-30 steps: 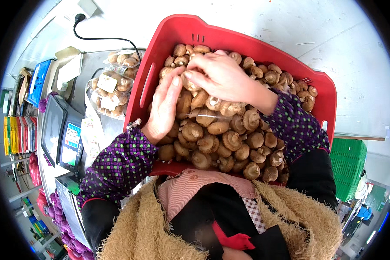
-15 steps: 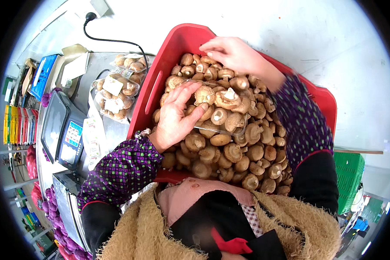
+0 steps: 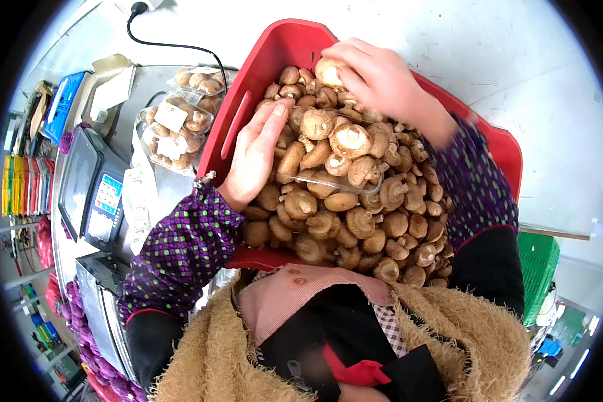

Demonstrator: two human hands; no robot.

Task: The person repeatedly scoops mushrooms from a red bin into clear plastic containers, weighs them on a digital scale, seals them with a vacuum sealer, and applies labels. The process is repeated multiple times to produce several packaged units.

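Note:
A red crate (image 3: 222, 144) full of brown shiitake mushrooms (image 3: 382, 244) stands in front of me. On the heap lies a clear plastic tray (image 3: 338, 183), loaded with larger mushrooms. My right hand (image 3: 385, 79) is closed around a mushroom (image 3: 329, 72) at the crate's far side. My left hand (image 3: 258, 151) is beside the tray's left end, thumb and fingers stretched out, with nothing seen in it. Its fingertips lie close to the mushrooms, and some of its fingers are partly hidden.
Packed mushroom trays (image 3: 174, 130) sit on the metal table left of the crate, near a weighing scale (image 3: 94, 191) and a strip of labels (image 3: 139, 208). A black cable (image 3: 181, 45) runs behind. A green crate (image 3: 539, 271) stands at the right.
My right hand has picked up a mushroom and is slightly higher in view. The left hand has come off the tray's mushrooms and moved left. A pale cap now shows on the tray's top.

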